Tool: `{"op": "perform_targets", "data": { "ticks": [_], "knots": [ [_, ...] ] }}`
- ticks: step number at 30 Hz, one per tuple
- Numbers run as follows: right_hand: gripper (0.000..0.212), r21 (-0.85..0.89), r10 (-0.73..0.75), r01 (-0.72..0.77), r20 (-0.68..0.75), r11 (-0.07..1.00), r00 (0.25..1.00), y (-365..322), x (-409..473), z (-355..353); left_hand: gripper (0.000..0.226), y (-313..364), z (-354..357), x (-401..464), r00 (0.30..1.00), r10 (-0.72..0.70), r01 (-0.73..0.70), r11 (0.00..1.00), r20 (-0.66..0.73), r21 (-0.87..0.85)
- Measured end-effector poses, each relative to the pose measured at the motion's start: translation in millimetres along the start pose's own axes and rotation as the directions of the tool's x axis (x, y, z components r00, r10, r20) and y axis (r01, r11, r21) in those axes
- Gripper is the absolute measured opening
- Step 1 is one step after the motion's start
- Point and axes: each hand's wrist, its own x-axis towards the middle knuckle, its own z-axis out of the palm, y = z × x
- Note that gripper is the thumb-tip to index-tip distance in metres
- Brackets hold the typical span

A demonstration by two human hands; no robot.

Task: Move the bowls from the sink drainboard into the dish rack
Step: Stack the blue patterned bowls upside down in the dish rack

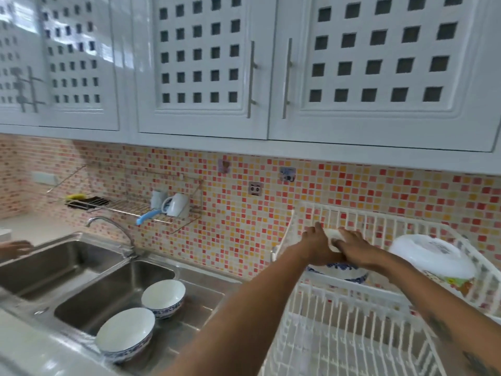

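On drainboard (200,302), two bowls (163,297), rack (352,335) holds one.

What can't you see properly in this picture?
Head view only:
- The blue-and-white bowl in the dish rack: mostly covered by both forearms.
- The small white thing: left hand and right hand wrap it, and it is blurred.
- A third hand: cut off by the left edge.
- The rack's near end: cut off by the bottom edge.
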Motion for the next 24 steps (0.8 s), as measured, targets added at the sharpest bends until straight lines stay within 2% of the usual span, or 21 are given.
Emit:
{"op": "perform_targets", "data": {
  "ticks": [2,5,11,15,17,19,24],
  "knots": [
    [0.060,-0.004,0.018,-0.018,-0.054,1.000,0.998,-2.2,0.1,1.0,0.110,-3.3,0.0,-5.4,1.000,0.019,-0.019,0.999,-0.018,-0.026],
    [0.060,0.033,0.024,-0.016,-0.243,0.999,0.970,-23.4,-3.0,-1.1,0.108,-14.5,-11.8,-11.9,0.997,0.034,-0.038,0.997,-0.067,-0.061],
    [0.047,0.281,-0.118,0.254,-0.422,0.926,0.899,-117.6,-19.2,10.4,0.088,-52.5,-66.1,-26.8,0.954,0.059,-0.102,0.986,-0.294,-0.133],
    [0.038,0.363,-0.173,0.384,-0.496,0.849,0.851,-183.7,-20.0,48.9,0.076,-115.0,-99.9,-40.1,0.936,-0.072,0.005,0.982,-0.345,-0.190],
    [0.037,0.405,-0.187,0.410,-0.487,0.817,0.853,-213.4,-18.3,74.6,0.072,-160.0,-111.8,-51.3,0.925,-0.173,0.081,0.959,-0.338,-0.270],
    [0.038,0.457,-0.193,0.390,-0.419,0.799,0.887,-239.1,-13.7,106.9,0.068,-206.1,-119.8,-66.2,0.910,-0.243,0.131,0.937,-0.335,-0.323],
    [0.038,0.597,-0.112,0.165,-0.126,0.785,0.986,-278.8,1.4,197.1,0.039,-311.4,-129.9,-106.7,0.865,-0.407,0.269,0.870,-0.293,-0.413]
  ]
}}
